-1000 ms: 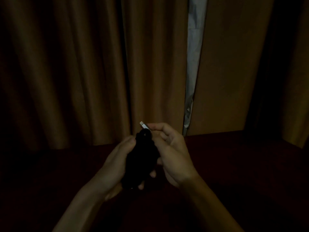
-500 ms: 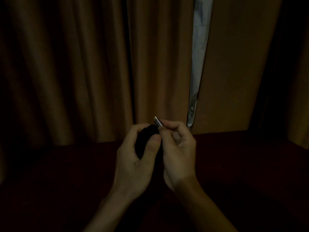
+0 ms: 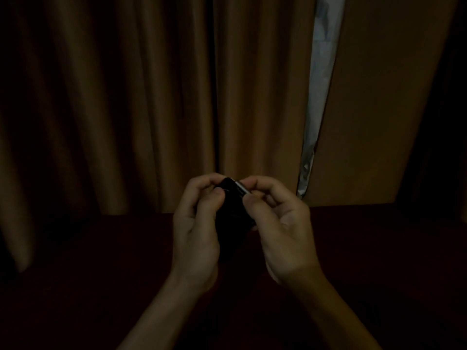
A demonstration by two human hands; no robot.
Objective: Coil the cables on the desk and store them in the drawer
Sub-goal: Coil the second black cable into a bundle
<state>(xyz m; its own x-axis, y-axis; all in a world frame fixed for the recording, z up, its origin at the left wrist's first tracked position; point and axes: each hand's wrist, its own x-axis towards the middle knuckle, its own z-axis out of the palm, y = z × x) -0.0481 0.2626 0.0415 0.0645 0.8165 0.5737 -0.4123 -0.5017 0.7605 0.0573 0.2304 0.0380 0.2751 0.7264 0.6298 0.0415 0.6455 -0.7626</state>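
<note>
— Okay, big stuff first: brown curtains fill the back, with a pale gap right of middle and the dark desk below. It's very dim.
— Hands?
— Both are up over the desk, close together, near the middle. The left hand has its fingers curled round a black cable bundle, thumb across the front. The right hand pinches the metal plug between thumb and forefinger, other fingers loosely curled behind.
— Where's the cable exactly?
— Off the desk, between the two palms, mostly in the left. It's too dark to count loops or see how tight it's wound.
— Axis?
— The bundle runs lengthwise away from the person, from the heel of the left palm up to the fingertips. The plug sits at the far top end, slanted, tip pointing up-left toward the left fingertips, its back end in the right pinch.
— So which hand matters next?
— The right one, I'd say. It has the plug; the left just carries. My guess is the loose end wants tucking across the bundle's top, so the move runs leftward from the right fingers into the left grip.
— Drawer?
— Not in view. Any other cables on the desk, can't tell. Storing isn't done yet, I judge.
</note>
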